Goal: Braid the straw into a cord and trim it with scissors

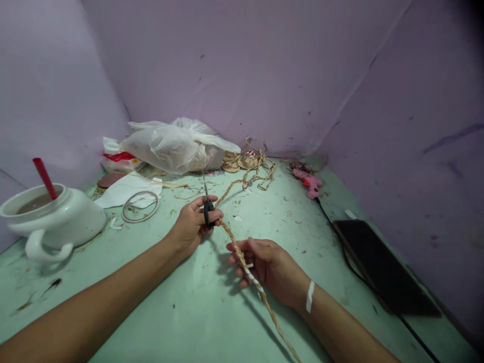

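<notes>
Cord point(228, 232) runs from the upper center of the frame, through the center, to the bottom edge right of center. White wrapping point(250, 275) covers a section below center. Left hand point(189, 223), center: fingers closed on scissors point(206, 208), blades toward the top; cord passes at the fingertips. Right hand point(270, 267), lower right of center: fingers loosely curled at the cord; whether they grip it cannot be determined. Bag point(170, 148): upper left. Glue gun point(308, 182): right of center.
</notes>
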Tool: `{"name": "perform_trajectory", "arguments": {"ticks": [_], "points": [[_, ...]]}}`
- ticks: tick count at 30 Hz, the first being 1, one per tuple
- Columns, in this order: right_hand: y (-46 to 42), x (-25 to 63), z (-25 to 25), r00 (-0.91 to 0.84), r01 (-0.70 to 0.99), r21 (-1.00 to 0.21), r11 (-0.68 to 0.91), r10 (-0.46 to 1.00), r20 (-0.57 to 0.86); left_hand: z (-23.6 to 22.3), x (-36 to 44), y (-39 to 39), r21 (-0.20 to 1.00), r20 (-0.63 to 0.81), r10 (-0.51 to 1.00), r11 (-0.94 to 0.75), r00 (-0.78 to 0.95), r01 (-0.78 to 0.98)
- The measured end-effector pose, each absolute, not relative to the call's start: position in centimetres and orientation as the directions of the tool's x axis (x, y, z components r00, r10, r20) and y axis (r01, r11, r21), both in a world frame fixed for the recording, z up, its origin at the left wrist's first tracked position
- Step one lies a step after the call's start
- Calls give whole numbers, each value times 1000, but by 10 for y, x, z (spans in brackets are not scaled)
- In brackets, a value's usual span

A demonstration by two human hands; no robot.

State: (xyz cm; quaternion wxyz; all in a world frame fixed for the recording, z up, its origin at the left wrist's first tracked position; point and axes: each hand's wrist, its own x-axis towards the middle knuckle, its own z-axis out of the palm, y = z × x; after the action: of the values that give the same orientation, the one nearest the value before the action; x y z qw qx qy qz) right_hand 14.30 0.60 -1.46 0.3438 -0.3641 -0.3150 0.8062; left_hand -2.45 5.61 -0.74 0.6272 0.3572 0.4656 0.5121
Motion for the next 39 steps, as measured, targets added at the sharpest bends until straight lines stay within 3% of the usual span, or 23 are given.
{"name": "perform_trajectory", "arguments": {"ticks": [11, 19, 25, 33, 39], "points": [[5, 144, -17, -498, -204, -839, -505, 791, -356, -10, -28, 58, 922, -194, 980, 194, 35, -335], [3, 139, -9, -293, -105, -912, -396, 889, -352, -12, -25, 57, 942, -200, 978, 177, -52, -285], [1, 138, -5, -246, -56, -933, -355, 911, -331, -13, -22, 58, 945, -213, 976, 192, -54, -263], [4, 142, -10, -341, -173, -914, -366, 893, -293, -13, -27, 59, 936, -188, 982, 169, -34, -309], [5, 142, -11, -317, -245, -852, -462, 869, -380, -10, -26, 58, 934, -162, 986, 143, -31, -326]]}}
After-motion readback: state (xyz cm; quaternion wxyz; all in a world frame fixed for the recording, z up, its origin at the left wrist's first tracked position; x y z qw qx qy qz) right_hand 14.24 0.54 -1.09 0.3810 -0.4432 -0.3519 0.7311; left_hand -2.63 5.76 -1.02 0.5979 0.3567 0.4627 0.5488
